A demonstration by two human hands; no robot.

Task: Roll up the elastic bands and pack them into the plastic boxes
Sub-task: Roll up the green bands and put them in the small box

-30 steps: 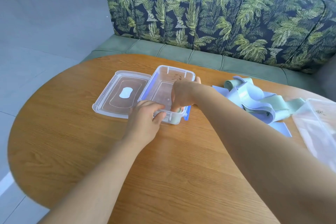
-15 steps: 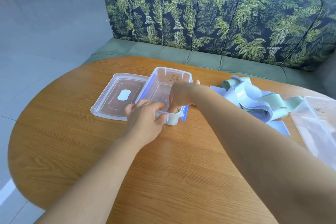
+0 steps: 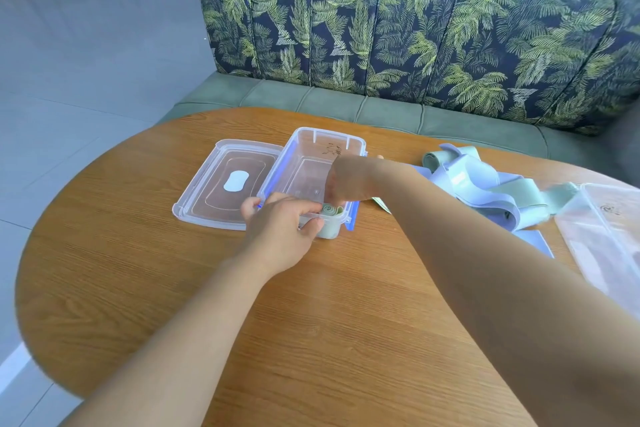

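A clear plastic box (image 3: pixel 313 163) with blue clasps stands open on the round wooden table (image 3: pixel 346 322). A rolled green band (image 3: pixel 331 212) stands in its near right corner. My left hand (image 3: pixel 280 230) grips the box's near wall, fingers curled over the rim and thumb outside. My right hand (image 3: pixel 349 180) reaches into the box from the right, fingers pointing down and holding the roll from behind. A loose pile of light blue and green bands (image 3: pixel 485 191) lies to the right of the box.
The box's clear lid (image 3: pixel 225 184) lies flat against its left side. A second clear plastic box (image 3: pixel 606 229) sits at the table's right edge. A palm-print sofa (image 3: pixel 415 38) stands behind the table. Tiled floor lies to the left.
My left hand has slid right along the near rim toward the corner. My right hand has lifted a little, and the top of the green roll now shows in the corner.
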